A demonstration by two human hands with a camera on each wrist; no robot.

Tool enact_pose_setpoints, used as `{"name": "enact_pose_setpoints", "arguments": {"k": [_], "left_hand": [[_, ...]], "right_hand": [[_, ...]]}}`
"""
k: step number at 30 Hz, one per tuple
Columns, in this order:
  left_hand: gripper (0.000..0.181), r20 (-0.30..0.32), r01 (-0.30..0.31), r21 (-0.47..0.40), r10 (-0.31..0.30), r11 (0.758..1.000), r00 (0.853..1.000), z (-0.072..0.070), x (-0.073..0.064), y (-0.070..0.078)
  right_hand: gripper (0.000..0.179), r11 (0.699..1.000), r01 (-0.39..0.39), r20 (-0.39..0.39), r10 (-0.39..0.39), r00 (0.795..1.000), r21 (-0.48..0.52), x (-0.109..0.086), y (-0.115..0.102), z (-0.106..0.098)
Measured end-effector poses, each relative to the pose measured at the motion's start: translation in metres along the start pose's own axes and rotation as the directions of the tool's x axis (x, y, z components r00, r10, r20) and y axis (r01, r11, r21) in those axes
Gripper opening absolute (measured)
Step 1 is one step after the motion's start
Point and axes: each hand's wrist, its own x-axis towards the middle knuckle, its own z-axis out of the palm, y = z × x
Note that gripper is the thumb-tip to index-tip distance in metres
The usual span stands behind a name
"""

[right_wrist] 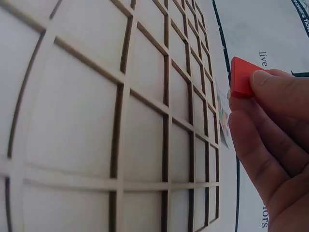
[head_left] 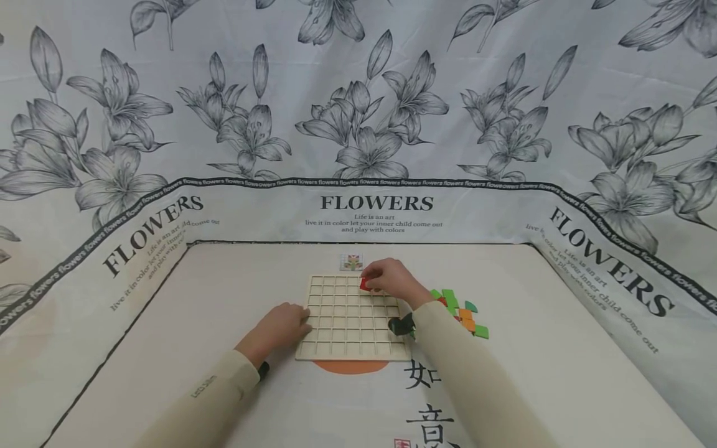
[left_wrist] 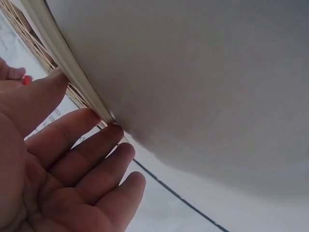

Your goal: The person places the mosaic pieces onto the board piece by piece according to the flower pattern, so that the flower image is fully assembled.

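Near the far right corner of a wooden grid board [head_left: 347,335], my right hand [head_left: 394,280] pinches a small red tile [right_wrist: 241,79] between thumb and fingers. In the right wrist view the tile stands over the board's far side, its flat face and one edge showing. My left hand [head_left: 282,326] rests at the board's left edge. Its thumb and fingertips [left_wrist: 112,131] touch the side of the board in the left wrist view, the other fingers loosely bent. The board's square cells that show hold no tiles.
A small card [head_left: 351,262] with a coloured flower picture lies behind the board. Loose green, orange and red tiles [head_left: 466,315] lie to the right, partly behind the right forearm. Flower-printed cloth [head_left: 370,211] walls in the table's back and sides.
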Motion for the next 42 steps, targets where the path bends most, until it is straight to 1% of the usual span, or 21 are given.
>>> {"name": "enact_pose_setpoints", "arguments": {"k": [4,9,11,15,21,25,30,34,39,42], "left_hand": [[0.046,-0.001,0.001,0.005,-0.001,1.0,1.0,-0.002,-0.001,0.002],[0.046,0.0,0.011,0.011,-0.011,1.0,1.0,-0.003,-0.003,0.004],[0.045,-0.001,0.015,0.018,-0.015,1.0,1.0,-0.003,-0.003,0.005],[0.041,-0.004,0.006,0.04,-0.006,0.999,1.0,-0.003,-0.003,0.005],[0.039,0.009,-0.001,0.054,0.0,0.999,1.0,-0.004,-0.002,0.005],[0.036,0.002,-0.016,0.059,0.016,0.998,1.0,-0.003,-0.001,0.004],[0.024,-0.018,-0.063,0.059,0.064,0.996,0.998,-0.002,-0.001,0.002],[0.019,-0.025,-0.082,0.053,0.084,0.995,0.996,-0.003,-0.001,0.001],[0.018,-0.017,-0.08,0.058,0.081,0.995,0.997,-0.004,-0.002,0.002],[0.018,-0.007,-0.066,0.057,0.067,0.996,0.998,-0.003,-0.003,0.002]], "right_hand": [[0.026,1.0,0.013,0.011,-0.013,1.0,0.004,0.008,-0.005,0.007],[0.025,0.999,0.031,0.019,-0.03,0.999,-0.019,0.015,-0.012,0.015],[0.025,0.999,0.027,0.016,-0.027,1.0,-0.02,0.016,-0.015,0.017],[0.025,0.999,0.021,0.017,-0.02,1.0,-0.035,0.022,-0.019,0.024],[0.021,0.993,0.018,0.014,-0.016,1.0,-0.118,0.033,-0.021,0.036],[0.019,0.985,0.028,0.018,-0.026,1.0,-0.171,0.039,-0.021,0.042],[0.017,0.988,0.008,0.016,-0.006,1.0,-0.155,0.043,-0.018,0.047],[0.016,0.992,-0.02,0.004,0.021,1.0,-0.128,0.045,-0.017,0.049],[0.015,0.991,-0.048,-0.018,0.046,0.999,-0.124,0.044,-0.016,0.054],[0.014,0.99,-0.036,-0.027,0.033,0.999,-0.135,0.043,-0.016,0.058]]}}
